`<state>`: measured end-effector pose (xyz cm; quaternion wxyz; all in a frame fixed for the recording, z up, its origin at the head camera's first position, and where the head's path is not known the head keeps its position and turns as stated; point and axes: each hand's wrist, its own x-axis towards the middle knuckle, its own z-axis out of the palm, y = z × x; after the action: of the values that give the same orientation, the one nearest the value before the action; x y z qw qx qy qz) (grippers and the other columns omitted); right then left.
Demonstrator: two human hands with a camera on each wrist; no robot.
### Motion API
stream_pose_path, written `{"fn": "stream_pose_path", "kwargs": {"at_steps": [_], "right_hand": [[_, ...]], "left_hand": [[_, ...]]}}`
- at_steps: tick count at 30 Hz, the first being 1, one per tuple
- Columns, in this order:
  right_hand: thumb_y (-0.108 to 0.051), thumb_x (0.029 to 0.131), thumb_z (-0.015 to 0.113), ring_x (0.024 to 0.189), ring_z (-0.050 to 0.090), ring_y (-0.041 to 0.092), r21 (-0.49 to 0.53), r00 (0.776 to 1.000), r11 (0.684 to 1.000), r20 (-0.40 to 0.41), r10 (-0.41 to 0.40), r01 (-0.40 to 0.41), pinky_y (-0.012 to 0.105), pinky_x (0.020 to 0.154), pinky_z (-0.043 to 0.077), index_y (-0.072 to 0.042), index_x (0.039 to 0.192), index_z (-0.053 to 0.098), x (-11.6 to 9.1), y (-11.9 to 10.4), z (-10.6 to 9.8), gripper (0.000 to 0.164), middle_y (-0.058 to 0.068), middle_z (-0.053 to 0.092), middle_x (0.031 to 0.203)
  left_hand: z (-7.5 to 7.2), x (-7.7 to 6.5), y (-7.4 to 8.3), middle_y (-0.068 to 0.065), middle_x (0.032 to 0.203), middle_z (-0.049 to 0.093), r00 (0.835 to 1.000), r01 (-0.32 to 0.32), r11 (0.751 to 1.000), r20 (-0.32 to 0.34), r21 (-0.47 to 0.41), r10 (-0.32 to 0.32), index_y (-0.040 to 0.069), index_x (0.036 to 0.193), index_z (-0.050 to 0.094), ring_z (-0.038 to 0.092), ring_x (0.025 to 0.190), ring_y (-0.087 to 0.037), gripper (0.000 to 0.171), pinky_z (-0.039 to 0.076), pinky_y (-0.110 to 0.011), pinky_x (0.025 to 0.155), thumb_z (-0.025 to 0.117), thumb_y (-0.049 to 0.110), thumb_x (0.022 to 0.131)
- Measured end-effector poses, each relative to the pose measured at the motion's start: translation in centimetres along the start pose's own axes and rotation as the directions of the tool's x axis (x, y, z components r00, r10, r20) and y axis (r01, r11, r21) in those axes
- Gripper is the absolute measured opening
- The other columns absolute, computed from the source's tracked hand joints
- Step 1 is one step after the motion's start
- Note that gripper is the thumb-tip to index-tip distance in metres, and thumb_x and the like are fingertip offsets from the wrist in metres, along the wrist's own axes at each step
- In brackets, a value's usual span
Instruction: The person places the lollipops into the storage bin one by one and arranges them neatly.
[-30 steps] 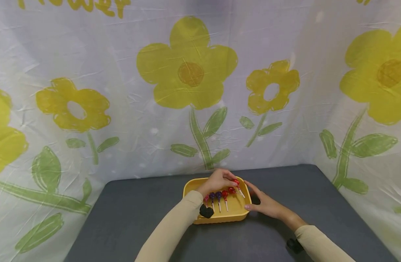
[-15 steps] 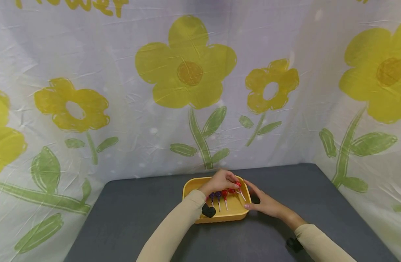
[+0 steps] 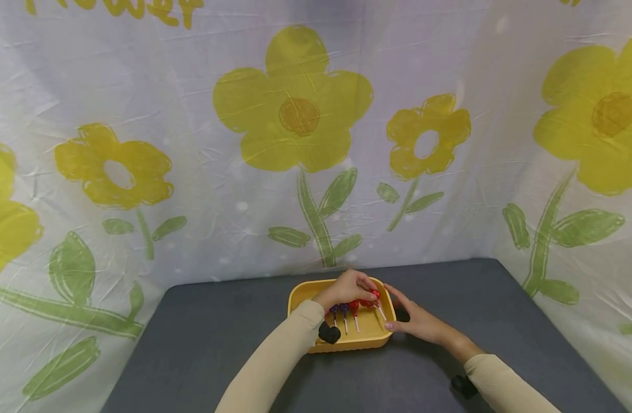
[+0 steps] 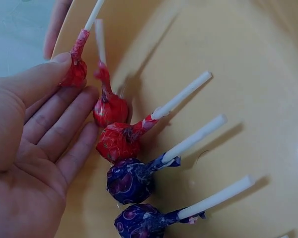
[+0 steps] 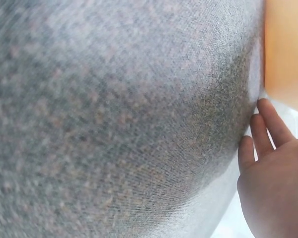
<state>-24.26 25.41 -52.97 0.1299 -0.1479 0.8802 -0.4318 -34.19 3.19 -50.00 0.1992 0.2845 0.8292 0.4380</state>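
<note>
A red-wrapped lollipop (image 4: 75,73) is pinched between the thumb and fingers of my left hand (image 4: 39,129), its white stick pointing away from the palm. In the head view that left hand (image 3: 345,288) reaches over the right part of a yellow tray (image 3: 365,343). Beside the pinched one, in a row inside the tray, lie two more red lollipops (image 4: 111,110) and purple lollipops (image 4: 131,181); the forearm partly hides the row's left end. My right hand (image 3: 419,321) rests at the tray's right end, thumb near the front corner, fingers extended along the outer side.
The tray stands on a dark grey table (image 3: 223,344). Behind and at both sides hangs a white cloth (image 3: 202,241) printed with yellow flowers. Black wrist cameras (image 3: 464,386) sit at both cuffs.
My left hand has shifted slightly right and down with the red lollipop, bringing it lower at the tray's right end. My right hand has stayed in place.
</note>
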Motion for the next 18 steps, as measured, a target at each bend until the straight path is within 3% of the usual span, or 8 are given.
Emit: {"fn": "stream_pose_path", "kwargs": {"at_steps": [13, 18], "right_hand": [[-0.038, 0.092, 0.070, 0.137, 0.042, 0.039, 0.012, 1.000, 1.000, 0.007, 0.001, -0.001, 0.061, 0.097, 0.044, -0.032, 0.160, 0.008, -0.21, -0.15, -0.08, 0.091, 0.017, 0.044, 0.147], [-0.037, 0.092, 0.069, 0.138, 0.041, 0.039, 0.009, 1.000, 1.000, 0.008, -0.003, 0.003, 0.065, 0.099, 0.042, -0.034, 0.159, 0.008, -0.17, -0.14, -0.04, 0.090, 0.017, 0.044, 0.148]], "left_hand": [[0.04, -0.07, 0.22, -0.006, 0.104, 0.077, 1.000, -0.001, 0.998, 0.015, 0.066, 0.000, 0.011, 0.104, 0.075, 0.071, 0.090, -0.011, 0.018, 0.056, -0.021, 0.081, 0.077, 0.019, 0.087], [0.06, -0.13, 0.51, -0.007, 0.103, 0.077, 1.000, -0.003, 0.997, 0.022, 0.077, 0.001, 0.010, 0.103, 0.075, 0.072, 0.089, -0.013, 0.018, 0.057, -0.022, 0.079, 0.077, 0.018, 0.087]]}}
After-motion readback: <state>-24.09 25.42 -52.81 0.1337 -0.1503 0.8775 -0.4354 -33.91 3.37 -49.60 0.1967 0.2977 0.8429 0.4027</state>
